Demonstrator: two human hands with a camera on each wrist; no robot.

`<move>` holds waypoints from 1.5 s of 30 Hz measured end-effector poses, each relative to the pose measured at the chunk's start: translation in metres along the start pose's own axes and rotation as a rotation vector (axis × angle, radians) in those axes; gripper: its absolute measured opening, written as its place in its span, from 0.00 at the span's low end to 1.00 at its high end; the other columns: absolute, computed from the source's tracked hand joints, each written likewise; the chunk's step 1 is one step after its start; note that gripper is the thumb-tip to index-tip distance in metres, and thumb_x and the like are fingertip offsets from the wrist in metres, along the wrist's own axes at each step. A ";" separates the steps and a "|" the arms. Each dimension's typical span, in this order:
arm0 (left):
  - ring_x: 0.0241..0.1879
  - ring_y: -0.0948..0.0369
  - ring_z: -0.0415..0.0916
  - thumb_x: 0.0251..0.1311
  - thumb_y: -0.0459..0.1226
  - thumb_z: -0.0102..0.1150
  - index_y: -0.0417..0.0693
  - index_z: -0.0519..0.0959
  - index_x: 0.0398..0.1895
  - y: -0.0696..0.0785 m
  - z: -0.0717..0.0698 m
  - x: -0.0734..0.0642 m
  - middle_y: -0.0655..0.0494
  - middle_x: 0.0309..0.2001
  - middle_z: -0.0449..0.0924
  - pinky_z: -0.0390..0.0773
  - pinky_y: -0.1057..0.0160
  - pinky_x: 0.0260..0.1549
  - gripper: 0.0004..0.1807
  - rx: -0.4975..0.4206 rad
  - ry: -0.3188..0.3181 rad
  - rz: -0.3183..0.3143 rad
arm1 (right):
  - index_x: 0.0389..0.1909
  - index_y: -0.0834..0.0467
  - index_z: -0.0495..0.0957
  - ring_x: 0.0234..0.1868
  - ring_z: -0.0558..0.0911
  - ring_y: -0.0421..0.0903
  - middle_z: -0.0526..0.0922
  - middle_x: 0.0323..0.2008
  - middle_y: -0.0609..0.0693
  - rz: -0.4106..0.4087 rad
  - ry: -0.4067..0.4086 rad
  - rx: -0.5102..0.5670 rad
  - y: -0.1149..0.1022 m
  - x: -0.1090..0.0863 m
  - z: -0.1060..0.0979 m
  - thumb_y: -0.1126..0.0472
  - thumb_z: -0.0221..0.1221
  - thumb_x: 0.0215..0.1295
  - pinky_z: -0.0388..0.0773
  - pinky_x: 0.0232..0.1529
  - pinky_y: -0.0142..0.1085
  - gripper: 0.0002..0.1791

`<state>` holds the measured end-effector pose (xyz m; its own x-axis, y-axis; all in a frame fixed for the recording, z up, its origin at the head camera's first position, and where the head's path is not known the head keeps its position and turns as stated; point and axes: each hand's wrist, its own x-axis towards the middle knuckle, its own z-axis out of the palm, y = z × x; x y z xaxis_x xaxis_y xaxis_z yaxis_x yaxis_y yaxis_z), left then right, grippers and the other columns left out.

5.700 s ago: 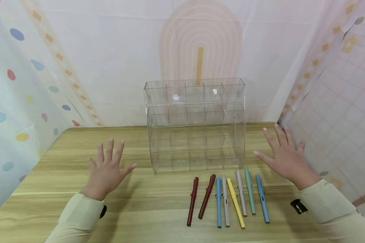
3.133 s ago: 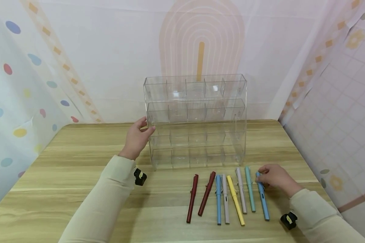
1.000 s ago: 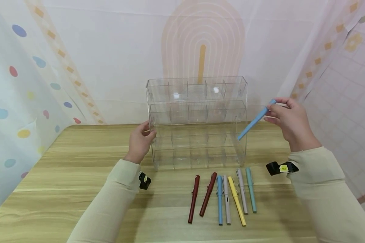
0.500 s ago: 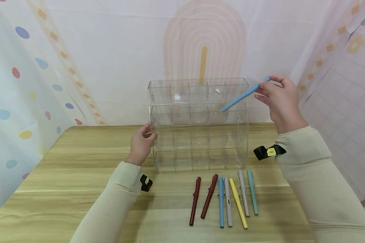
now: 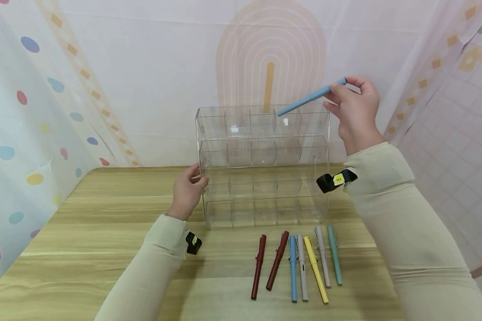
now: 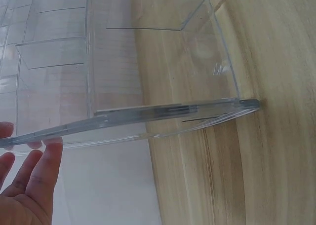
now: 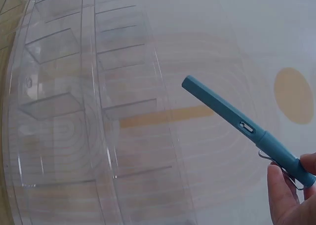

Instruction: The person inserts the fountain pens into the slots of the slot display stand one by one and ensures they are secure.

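My right hand (image 5: pixel 355 111) pinches a blue pen (image 5: pixel 311 96) by its cap end, tilted with the far end pointing left and down over the top tier of the rack. In the right wrist view the pen (image 7: pixel 227 114) shows its metal clip and a small window in the barrel. The clear acrylic rack (image 5: pixel 262 154) stands upright with several tiers split into compartments. At its left side panel, my left hand (image 5: pixel 186 191) grips the edge between thumb and fingers. The left wrist view has the fingers (image 6: pixel 44 173) on both sides of the panel (image 6: pixel 123 117).
On the wooden table (image 5: pixel 104 232) before the rack lie two dark red pens (image 5: pixel 258 267), a blue pen (image 5: pixel 293 269), grey pens (image 5: pixel 302 269), a yellow pen (image 5: pixel 316 272) and a green pen (image 5: pixel 335 256). A patterned curtain (image 5: pixel 144 80) hangs behind.
From open above the table, my left hand has taken hold of the rack's side. My right hand has picked up the rightmost blue pen and raised it leftward to the rack's top.
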<state>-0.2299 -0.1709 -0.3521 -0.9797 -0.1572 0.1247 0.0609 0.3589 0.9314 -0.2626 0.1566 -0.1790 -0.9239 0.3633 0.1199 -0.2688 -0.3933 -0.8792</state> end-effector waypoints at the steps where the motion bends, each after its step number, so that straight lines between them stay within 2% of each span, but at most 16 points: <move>1: 0.58 0.45 0.71 0.67 0.30 0.54 0.39 0.65 0.69 0.000 0.000 0.000 0.37 0.60 0.71 0.75 0.50 0.54 0.27 0.000 -0.002 0.000 | 0.39 0.56 0.70 0.29 0.84 0.42 0.77 0.37 0.52 0.001 0.005 0.006 0.000 0.001 0.003 0.71 0.62 0.61 0.82 0.30 0.31 0.12; 5: 0.58 0.46 0.71 0.67 0.30 0.54 0.40 0.65 0.69 0.001 0.000 0.000 0.37 0.61 0.71 0.75 0.50 0.53 0.27 -0.003 -0.010 0.000 | 0.38 0.56 0.70 0.30 0.84 0.43 0.77 0.37 0.52 0.007 0.028 0.017 0.001 0.004 0.012 0.72 0.62 0.61 0.81 0.29 0.31 0.12; 17: 0.58 0.47 0.70 0.67 0.31 0.53 0.41 0.64 0.70 0.000 0.003 0.001 0.39 0.60 0.71 0.76 0.52 0.52 0.28 0.006 -0.027 0.006 | 0.39 0.54 0.70 0.34 0.84 0.44 0.77 0.39 0.50 0.022 0.061 -0.041 0.017 0.009 0.031 0.71 0.61 0.62 0.82 0.32 0.32 0.12; 28: 0.59 0.47 0.70 0.67 0.31 0.53 0.41 0.63 0.70 0.001 0.002 0.001 0.39 0.61 0.70 0.77 0.53 0.51 0.28 0.012 -0.031 0.001 | 0.41 0.54 0.70 0.38 0.83 0.44 0.76 0.40 0.50 0.028 0.025 -0.128 0.033 0.005 0.041 0.70 0.60 0.64 0.79 0.50 0.41 0.12; 34: 0.59 0.48 0.70 0.67 0.31 0.53 0.41 0.63 0.71 0.001 0.002 0.001 0.40 0.61 0.70 0.77 0.54 0.51 0.29 0.015 -0.030 -0.011 | 0.43 0.54 0.70 0.40 0.83 0.44 0.76 0.40 0.50 0.027 0.000 -0.172 0.040 0.004 0.042 0.69 0.60 0.64 0.79 0.50 0.41 0.12; 45: 0.59 0.46 0.70 0.67 0.30 0.53 0.40 0.62 0.71 0.002 0.002 0.000 0.37 0.60 0.70 0.79 0.56 0.48 0.29 0.010 -0.042 0.005 | 0.44 0.55 0.70 0.40 0.82 0.44 0.74 0.40 0.50 0.018 -0.034 -0.222 0.052 0.006 0.042 0.69 0.60 0.64 0.80 0.48 0.40 0.12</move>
<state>-0.2299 -0.1686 -0.3513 -0.9865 -0.1169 0.1146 0.0640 0.3685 0.9274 -0.2936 0.1025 -0.2043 -0.9375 0.3282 0.1158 -0.1897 -0.2028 -0.9607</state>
